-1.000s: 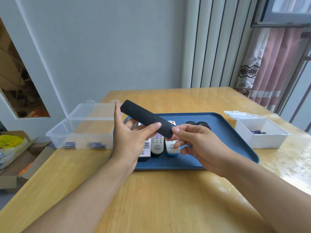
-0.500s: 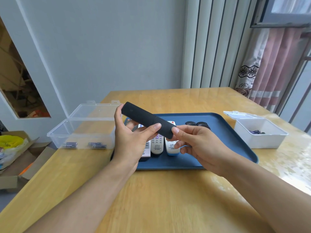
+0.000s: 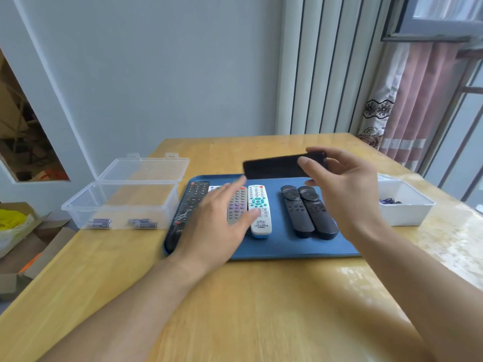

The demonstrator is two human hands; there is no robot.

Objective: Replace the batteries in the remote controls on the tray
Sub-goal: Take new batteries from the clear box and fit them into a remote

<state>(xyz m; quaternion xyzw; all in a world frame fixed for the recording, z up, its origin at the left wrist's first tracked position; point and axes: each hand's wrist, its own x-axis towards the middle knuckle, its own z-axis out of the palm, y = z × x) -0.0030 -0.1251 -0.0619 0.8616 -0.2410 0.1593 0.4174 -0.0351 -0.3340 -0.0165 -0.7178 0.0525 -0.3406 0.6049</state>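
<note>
Black remote is now in my right hand only: thumb on the near face, fingers wrapped behind the right end, held roughly level above the far edge of the blue tray. A second ago both hands had it, tilted, left end high, in front of me. My left hand has let go; it's open, fingers spread, empty, low over the grey remote and beside the white remote.

Read: this remote looks done or being set aside, and the left hand is heading for the next one. Can't see its battery cover from here, so I can't confirm.

On the tray: long black remote at left, the grey and white ones, two dark round-topped remotes side by side at right. The hands previously hid most of these.

Clear lidded box left of tray holds a few batteries. White box on the right holds a few more.
</note>
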